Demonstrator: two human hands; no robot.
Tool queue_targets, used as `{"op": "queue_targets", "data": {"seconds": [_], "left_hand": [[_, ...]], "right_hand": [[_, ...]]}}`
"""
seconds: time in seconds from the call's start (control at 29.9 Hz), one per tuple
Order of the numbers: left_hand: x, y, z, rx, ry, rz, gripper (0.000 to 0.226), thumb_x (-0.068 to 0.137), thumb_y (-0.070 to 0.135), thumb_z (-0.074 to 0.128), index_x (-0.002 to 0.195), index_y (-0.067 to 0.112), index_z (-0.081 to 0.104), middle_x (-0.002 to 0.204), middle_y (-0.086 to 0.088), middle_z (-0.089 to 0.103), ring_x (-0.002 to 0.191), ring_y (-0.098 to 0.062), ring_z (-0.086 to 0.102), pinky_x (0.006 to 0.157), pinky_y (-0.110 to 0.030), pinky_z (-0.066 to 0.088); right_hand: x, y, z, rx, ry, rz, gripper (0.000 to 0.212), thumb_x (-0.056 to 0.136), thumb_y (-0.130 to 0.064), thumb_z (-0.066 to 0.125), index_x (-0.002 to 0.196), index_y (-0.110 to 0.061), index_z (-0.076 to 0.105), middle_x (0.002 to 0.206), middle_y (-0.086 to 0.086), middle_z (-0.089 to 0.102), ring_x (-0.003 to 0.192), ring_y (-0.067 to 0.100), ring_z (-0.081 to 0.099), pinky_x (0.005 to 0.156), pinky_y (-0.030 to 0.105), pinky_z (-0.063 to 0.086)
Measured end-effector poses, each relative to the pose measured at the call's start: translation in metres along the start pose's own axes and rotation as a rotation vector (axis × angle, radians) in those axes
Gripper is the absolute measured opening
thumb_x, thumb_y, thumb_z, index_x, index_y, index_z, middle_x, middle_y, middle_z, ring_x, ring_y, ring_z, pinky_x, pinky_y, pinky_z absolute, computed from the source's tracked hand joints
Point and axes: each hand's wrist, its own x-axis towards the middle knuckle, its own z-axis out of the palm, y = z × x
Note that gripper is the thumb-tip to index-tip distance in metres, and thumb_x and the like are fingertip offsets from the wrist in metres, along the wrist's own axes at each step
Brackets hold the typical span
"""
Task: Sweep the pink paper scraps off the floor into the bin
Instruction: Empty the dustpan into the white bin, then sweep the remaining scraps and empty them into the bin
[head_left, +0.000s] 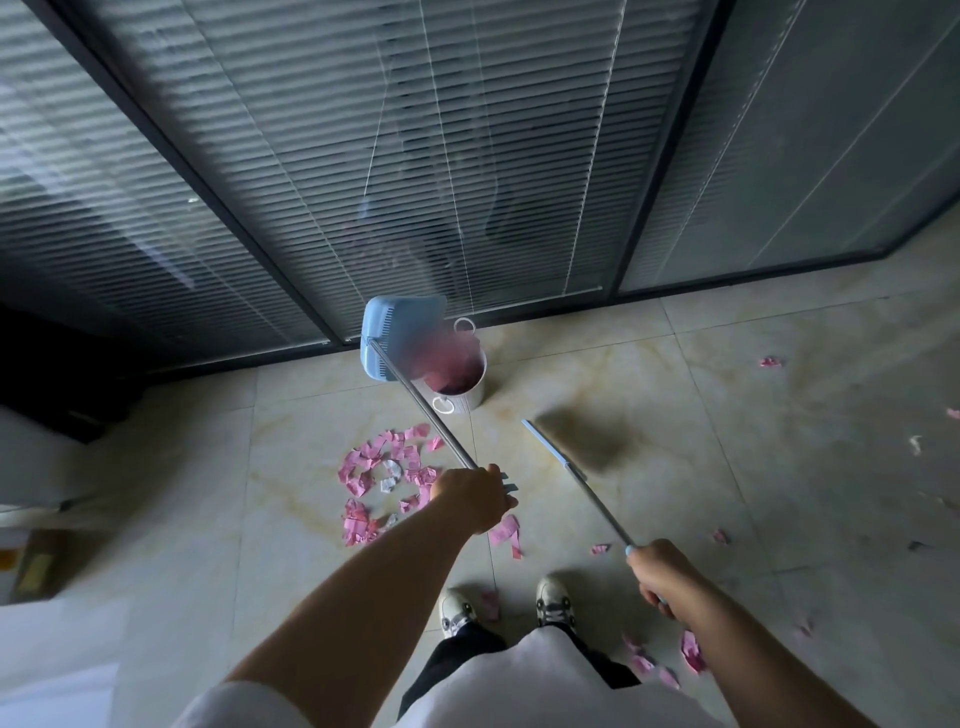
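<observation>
Bin: round white metal bin (470, 397), pink paper scraps (454, 371) inside.
Dustpan: pale blue plastic dustpan (387, 332) tilted over it.
Hands: left hand (472, 499) grips dustpan's metal pole; right hand (660, 574) grips broom handle (597, 506).

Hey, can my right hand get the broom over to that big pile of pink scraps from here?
Probably yes. The right hand grips the broom, whose head sits on bare floor just right of the pile. Only the dustpan handle, held by the left hand, crosses above that gap.
</observation>
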Motion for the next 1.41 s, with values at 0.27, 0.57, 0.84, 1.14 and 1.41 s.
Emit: {"op": "queue_targets", "data": {"seconds": [0.27,0.57,0.84,1.14,1.41], "left_hand": [[-0.003,0.004,-0.001,0.123,-0.008,0.048,0.052,0.102,0.052,0.027,0.137,0.017,0.044,0.131,-0.006,0.056,0.116,-0.03,0.058,0.083,-0.038,0.047],[-0.007,0.005,0.001,0.097,0.033,-0.01,0.052,0.101,0.051,0.033,0.134,0.012,0.044,0.124,-0.008,0.063,0.115,-0.029,0.06,0.089,-0.037,0.047],[-0.004,-0.004,0.006,-0.085,0.063,-0.056,0.058,0.098,0.058,0.031,0.135,0.015,0.041,0.121,-0.007,0.066,0.107,-0.033,0.064,0.087,-0.04,0.052],[-0.025,-0.021,0.013,-0.47,0.258,-0.206,0.06,0.092,0.067,0.03,0.125,0.019,0.043,0.112,-0.011,0.068,0.089,-0.034,0.068,0.076,-0.042,0.057],[-0.062,-0.067,0.036,-0.78,0.329,-0.344,0.042,0.095,0.061,0.036,0.104,0.022,0.05,0.099,-0.009,0.068,0.08,-0.025,0.065,0.074,-0.042,0.058]], "right_hand": [[0.001,-0.002,0.0,-0.021,0.003,0.009,0.05,0.098,-0.032,0.045,0.06,-0.001,0.051,0.039,0.011,0.046,0.029,0.015,0.036,0.039,0.017,0.028],[0.002,-0.001,0.002,-0.087,0.005,-0.008,0.051,0.097,-0.033,0.04,0.06,-0.001,0.056,0.034,0.007,0.047,0.029,0.017,0.038,0.041,0.017,0.031],[-0.008,-0.016,-0.003,-0.149,0.017,-0.066,0.034,0.094,-0.024,0.038,0.071,-0.004,0.05,0.044,0.01,0.055,0.035,0.017,0.043,0.039,0.016,0.03],[-0.023,-0.04,-0.004,-0.323,-0.034,-0.18,0.034,0.095,-0.025,0.036,0.077,-0.004,0.055,0.054,0.009,0.059,0.034,0.015,0.044,0.039,0.013,0.033],[-0.028,-0.062,0.026,-0.34,-0.077,-0.269,0.028,0.099,-0.026,0.035,0.105,-0.007,0.053,0.067,0.01,0.06,0.043,0.017,0.048,0.037,0.014,0.031]]}}
